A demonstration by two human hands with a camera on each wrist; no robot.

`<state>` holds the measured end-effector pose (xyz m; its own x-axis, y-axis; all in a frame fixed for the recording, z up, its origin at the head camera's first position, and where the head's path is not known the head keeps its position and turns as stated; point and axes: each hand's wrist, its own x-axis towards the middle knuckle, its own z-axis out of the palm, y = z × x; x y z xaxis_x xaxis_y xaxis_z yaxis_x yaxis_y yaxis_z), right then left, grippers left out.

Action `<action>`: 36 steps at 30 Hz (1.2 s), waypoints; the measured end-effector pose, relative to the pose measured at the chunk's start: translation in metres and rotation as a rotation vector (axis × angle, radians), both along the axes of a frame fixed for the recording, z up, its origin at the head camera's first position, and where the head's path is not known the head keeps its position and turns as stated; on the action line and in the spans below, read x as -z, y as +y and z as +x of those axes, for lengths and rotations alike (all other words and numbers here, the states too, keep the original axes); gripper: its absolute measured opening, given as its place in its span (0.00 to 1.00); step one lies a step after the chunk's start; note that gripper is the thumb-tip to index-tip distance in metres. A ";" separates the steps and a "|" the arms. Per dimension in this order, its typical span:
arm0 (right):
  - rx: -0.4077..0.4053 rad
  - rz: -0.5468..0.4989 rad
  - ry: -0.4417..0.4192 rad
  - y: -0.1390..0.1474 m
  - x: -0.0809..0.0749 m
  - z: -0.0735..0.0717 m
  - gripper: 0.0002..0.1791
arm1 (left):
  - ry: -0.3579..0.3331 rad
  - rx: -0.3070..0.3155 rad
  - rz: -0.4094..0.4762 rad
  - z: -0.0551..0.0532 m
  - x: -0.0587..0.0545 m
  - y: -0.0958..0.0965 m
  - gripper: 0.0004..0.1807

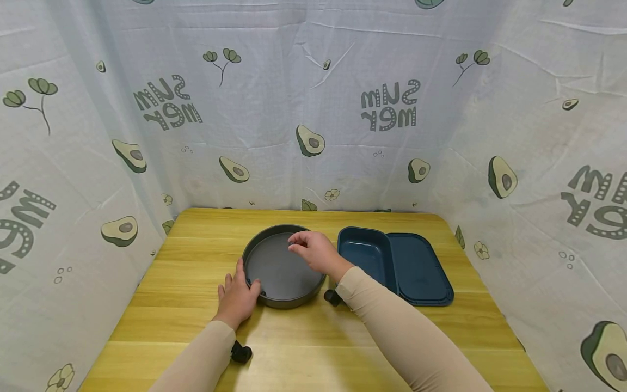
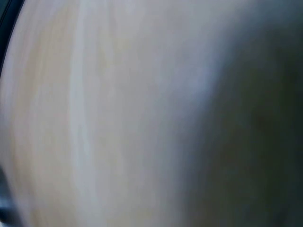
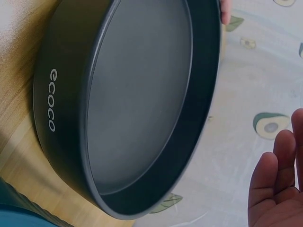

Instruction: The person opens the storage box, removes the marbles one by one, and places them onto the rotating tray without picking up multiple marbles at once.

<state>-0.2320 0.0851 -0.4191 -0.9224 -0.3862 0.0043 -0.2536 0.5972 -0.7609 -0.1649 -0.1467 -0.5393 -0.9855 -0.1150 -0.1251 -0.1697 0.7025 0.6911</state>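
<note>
A round dark grey tray [image 1: 281,267] with a low wall stands on the table; white "ecoco" lettering marks its side in the right wrist view. At its near left rim, my left hand [image 1: 237,296] rests with fingers spread and thumb against the edge. Two small dark bits show at the rim beside that thumb. Over the tray's right half my right hand [image 1: 315,250] pinches a small dark piece [image 1: 291,243] between thumb and fingertips, mostly hidden. Curled fingers of the right hand [image 3: 279,184] appear beyond the tray wall [image 3: 61,104] in the right wrist view.
Right of the tray sit a dark blue rectangular box [image 1: 364,250] and, beside it, its flat blue lid [image 1: 423,269]. The wooden table [image 1: 196,256] is enclosed by a white printed curtain [image 1: 274,109] at the back and sides. The left wrist view is mostly blurred.
</note>
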 end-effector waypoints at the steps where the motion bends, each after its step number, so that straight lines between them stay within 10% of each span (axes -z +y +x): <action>1: 0.001 -0.003 -0.003 0.000 0.000 0.000 0.11 | 0.004 -0.001 -0.004 0.000 -0.001 0.000 0.47; 27: 0.016 -0.030 -0.054 0.015 0.000 0.001 0.23 | -0.001 -0.007 -0.038 0.005 -0.007 0.003 0.47; 36: -0.042 0.262 -0.023 0.074 0.006 -0.007 0.26 | 0.014 -0.006 -0.033 0.004 -0.007 0.002 0.46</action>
